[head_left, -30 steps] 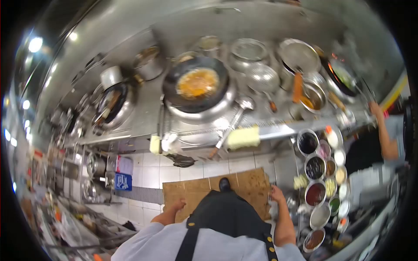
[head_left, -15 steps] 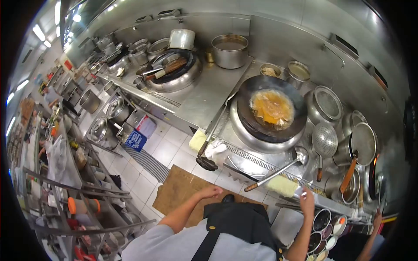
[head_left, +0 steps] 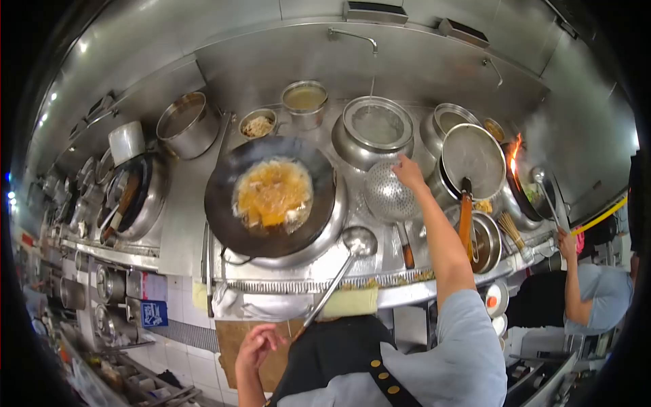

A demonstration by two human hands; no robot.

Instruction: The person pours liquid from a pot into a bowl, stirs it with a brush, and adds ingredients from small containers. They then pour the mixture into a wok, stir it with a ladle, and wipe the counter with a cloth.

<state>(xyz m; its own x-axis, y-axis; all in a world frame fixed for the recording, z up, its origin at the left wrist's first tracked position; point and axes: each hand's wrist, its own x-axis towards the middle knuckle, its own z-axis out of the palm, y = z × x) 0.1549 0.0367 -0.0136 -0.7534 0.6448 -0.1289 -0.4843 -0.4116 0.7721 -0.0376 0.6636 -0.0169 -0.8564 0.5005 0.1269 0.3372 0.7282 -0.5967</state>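
Observation:
My right hand (head_left: 409, 171) is stretched out over the upper edge of a perforated skimmer (head_left: 390, 192). Its fingers are drawn together, and I cannot tell what is in them. Low in front of my body, my left hand (head_left: 260, 344) holds nothing, its fingers loosely curled and apart. Near it runs the long handle of a ladle (head_left: 359, 241), whose bowl lies by the burner. Orange-yellow food (head_left: 272, 193) bubbles in a black wok (head_left: 224, 227). Behind the skimmer, water runs from a tap (head_left: 352, 34) toward a sieve-topped pot (head_left: 377, 124).
A wire strainer (head_left: 473, 161) with a wooden handle rests on pots to the right. Farther right, flames (head_left: 515, 156) rise beside another wok, where a co-worker's hand (head_left: 567, 243) holds a ladle. A folded cloth (head_left: 350, 302) lies on the counter's front edge.
The view has turned right. My right hand has reached from the counter's front edge to over the skimmer. My left hand is now lower, with its fingers looser.

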